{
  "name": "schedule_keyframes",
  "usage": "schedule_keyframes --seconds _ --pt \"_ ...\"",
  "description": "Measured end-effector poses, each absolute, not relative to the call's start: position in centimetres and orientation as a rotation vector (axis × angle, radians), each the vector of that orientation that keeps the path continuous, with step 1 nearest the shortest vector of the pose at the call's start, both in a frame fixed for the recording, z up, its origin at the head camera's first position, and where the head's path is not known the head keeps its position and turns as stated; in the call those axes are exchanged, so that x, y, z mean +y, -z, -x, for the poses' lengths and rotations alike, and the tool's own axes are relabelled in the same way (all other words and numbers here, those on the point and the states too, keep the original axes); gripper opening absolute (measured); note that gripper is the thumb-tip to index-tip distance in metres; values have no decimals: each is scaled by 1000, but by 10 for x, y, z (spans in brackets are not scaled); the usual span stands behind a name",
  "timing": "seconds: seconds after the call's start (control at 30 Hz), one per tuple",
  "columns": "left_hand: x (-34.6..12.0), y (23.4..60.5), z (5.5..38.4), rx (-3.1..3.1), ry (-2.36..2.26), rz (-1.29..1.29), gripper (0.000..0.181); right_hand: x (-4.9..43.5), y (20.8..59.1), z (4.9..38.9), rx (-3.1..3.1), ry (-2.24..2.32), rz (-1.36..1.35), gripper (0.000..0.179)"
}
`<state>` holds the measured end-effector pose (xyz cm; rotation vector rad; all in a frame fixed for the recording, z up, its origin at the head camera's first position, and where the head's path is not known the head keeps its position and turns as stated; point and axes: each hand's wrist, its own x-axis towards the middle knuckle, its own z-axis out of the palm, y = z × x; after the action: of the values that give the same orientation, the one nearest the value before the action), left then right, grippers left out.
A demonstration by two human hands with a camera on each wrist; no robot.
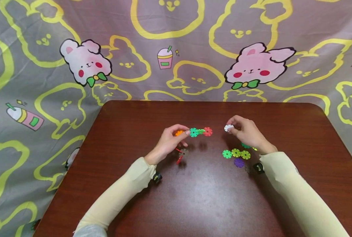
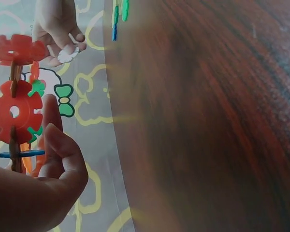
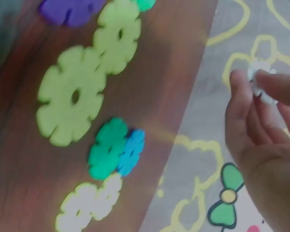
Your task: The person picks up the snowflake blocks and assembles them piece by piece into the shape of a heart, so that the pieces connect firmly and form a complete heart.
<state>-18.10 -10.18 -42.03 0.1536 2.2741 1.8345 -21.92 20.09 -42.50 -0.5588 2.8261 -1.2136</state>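
Note:
My left hand (image 1: 167, 141) grips a chain of slotted plastic flower discs above the table. A teal disc (image 1: 193, 132) and a red disc (image 1: 207, 131) stick out to the right, and an orange disc (image 1: 179, 133) shows between the fingers. Below the hand hang a greyish disc (image 1: 183, 153) and red pieces. From the left wrist, red discs (image 2: 15, 111) and a blue one (image 2: 21, 153) appear joined at angles. Apart from the chain, at its right, my right hand (image 1: 250, 131) pinches a white slotted disc (image 1: 229, 128) between thumb and fingers.
Under the right forearm lie loose discs: a light green one (image 1: 227, 154), yellow-green ones (image 1: 236, 152), a purple one (image 1: 239, 162) and a dark green one (image 3: 108, 149) against a blue one (image 3: 131, 152). Behind the brown table (image 1: 134, 115) hangs a patterned cloth (image 1: 193, 49).

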Motion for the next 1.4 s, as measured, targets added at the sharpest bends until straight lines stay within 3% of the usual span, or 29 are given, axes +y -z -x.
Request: schedule_keyframes --seconds 1.03,1.4 --pt "-103 419 181 2279 -1823 -147 26 166 413 205 2730 1388 912 11" --pt "-102 420 181 2299 -1828 -212 18 161 412 203 2766 1366 992 14"
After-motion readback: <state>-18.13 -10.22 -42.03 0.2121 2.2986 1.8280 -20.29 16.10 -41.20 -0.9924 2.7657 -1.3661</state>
